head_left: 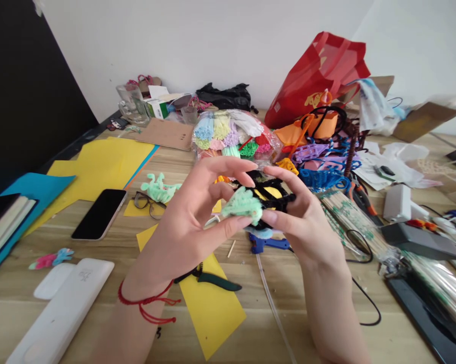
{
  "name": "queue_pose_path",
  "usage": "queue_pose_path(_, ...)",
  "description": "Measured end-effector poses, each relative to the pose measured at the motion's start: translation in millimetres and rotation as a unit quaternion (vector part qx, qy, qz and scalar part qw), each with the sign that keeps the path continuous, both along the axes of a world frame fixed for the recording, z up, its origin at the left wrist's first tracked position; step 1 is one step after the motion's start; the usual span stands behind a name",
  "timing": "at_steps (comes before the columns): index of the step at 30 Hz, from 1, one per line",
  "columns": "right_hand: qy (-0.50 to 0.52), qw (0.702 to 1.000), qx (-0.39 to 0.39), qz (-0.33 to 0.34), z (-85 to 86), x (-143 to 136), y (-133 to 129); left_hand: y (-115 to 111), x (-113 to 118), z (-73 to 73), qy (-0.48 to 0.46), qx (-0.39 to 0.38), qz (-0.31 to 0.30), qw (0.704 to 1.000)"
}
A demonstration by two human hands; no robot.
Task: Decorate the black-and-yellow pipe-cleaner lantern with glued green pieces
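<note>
Between my two hands, above the table, is a mint-green fuzzy pipe-cleaner piece [242, 205] set against a black pipe-cleaner frame [283, 202]. The thumb of my left hand [197, 217] presses the lower edge of the mint-green piece, its fingers curled behind and above. My right hand [309, 222] is closed around the black frame, with its thumb at the edge where the green meets the black. Something yellow shows through the frame's gaps. Beneath the hands lies a blue glue gun [267, 243], partly hidden. Another mint-green pipe-cleaner piece [159, 189] rests left of my left hand.
Dark green-handled pliers [218, 281] lie on yellow paper [216, 323]. Leftward are glasses [150, 203], a phone [99, 214] and a white power bank [68, 308]. Behind sit bagged pipe cleaners [231, 132] and a red bag [311, 76]. Packaged sticks [353, 217] lie right.
</note>
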State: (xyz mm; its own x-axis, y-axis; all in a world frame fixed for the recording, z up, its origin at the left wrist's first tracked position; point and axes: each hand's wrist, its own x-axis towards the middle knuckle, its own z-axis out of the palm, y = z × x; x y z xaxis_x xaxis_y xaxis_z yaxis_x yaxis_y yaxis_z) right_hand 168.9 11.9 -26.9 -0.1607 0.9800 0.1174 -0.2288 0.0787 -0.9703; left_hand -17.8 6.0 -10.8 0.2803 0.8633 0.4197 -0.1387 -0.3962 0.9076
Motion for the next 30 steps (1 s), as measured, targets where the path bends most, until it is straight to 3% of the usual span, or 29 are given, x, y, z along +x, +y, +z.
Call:
queue_pose_path(8,-0.014,0.999,0.023,0.017,-3.3,3.6,3.2,3.5,-1.0,-2.5,-0.003,-0.022,0.017,1.0)
queue_pose_path(15,-0.042,0.998,0.039,-0.018,-4.7,1.1,3.5,0.2,1.4,-1.8,0.02,0.001,0.04,0.999)
queue_pose_path(20,-0.051,0.996,0.066,-0.034,-3.1,2.1,2.1,0.7,-4.1,-2.0,0.022,0.003,0.02,1.0)
queue_pose_path(30,-0.056,0.996,0.059,-0.027,-0.3,4.0,1.0,-1.1,1.6,2.0,0.013,0.038,0.042,0.998)
